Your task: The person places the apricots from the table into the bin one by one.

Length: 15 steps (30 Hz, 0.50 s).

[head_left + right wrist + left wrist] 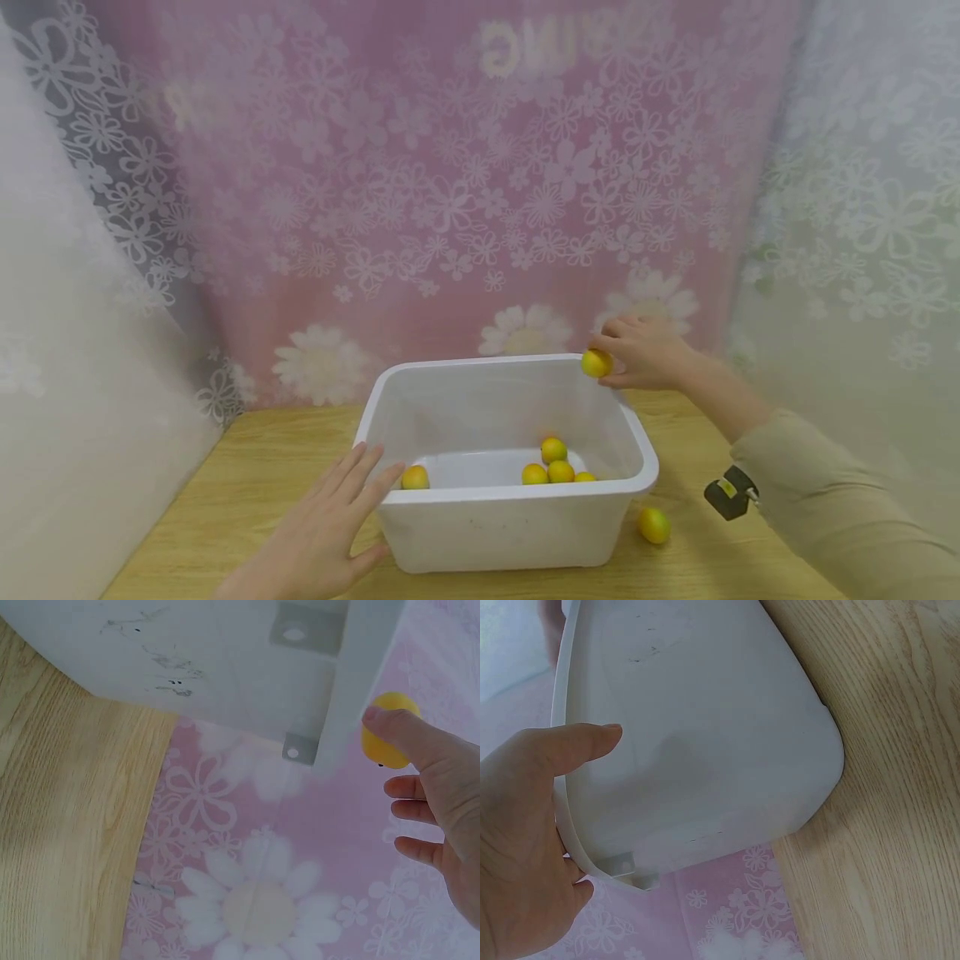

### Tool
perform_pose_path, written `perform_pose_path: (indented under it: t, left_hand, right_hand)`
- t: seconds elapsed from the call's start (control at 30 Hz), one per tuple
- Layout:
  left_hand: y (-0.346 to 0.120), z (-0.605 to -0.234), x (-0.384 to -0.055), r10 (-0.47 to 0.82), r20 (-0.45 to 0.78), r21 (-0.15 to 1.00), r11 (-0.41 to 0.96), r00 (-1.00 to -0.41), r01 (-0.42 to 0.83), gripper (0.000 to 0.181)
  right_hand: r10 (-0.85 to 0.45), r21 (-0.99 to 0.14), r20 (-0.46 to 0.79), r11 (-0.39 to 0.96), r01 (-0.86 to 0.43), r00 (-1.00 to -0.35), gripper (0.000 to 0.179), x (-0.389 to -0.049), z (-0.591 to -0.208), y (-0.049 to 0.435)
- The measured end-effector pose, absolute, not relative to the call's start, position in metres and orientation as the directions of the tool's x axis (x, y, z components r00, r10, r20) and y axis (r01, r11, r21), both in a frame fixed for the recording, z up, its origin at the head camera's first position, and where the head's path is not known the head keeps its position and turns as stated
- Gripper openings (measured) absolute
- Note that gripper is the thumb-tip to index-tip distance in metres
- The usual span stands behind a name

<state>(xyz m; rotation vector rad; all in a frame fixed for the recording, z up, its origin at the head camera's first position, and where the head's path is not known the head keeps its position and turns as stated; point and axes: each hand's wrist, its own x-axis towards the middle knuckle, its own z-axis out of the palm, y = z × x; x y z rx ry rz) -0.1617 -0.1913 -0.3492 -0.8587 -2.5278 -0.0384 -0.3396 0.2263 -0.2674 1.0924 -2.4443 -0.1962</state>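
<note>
A white plastic tub (502,529) stands on the table with several small yellow-orange citrus fruits (561,472) on its floor. One more fruit in it, an orange-tinged one (415,477), lies apart near the left end. Above the tub's far right corner, my right hand (647,353) pinches another citrus fruit (388,731) between thumb and fingers. My left hand (330,525) is at the tub's front left corner, its fingers spread and fairly straight; the left wrist view has the thumb (592,742) in front of the outer wall. The tub's front wall hides part of the inside.
Outside the tub, a greenish-yellow citrus fruit (654,526) lies on the wooden table (225,492) by the front right corner. A small black device (731,492) is at the right sleeve. Flower-patterned curtains (450,208) enclose the back and sides.
</note>
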Motion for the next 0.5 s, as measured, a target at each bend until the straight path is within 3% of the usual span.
perform_pose_path:
  t: [0.5]
  left_hand:
    - [-0.1926,-0.3509,-0.1635,0.582,0.466,-0.131,0.791,-0.667,0.598,0.086]
  right_hand:
    - [-0.73,0.269,0.339,0.68,-0.682,-0.593,0.04,-0.3409,-0.2742,0.2252]
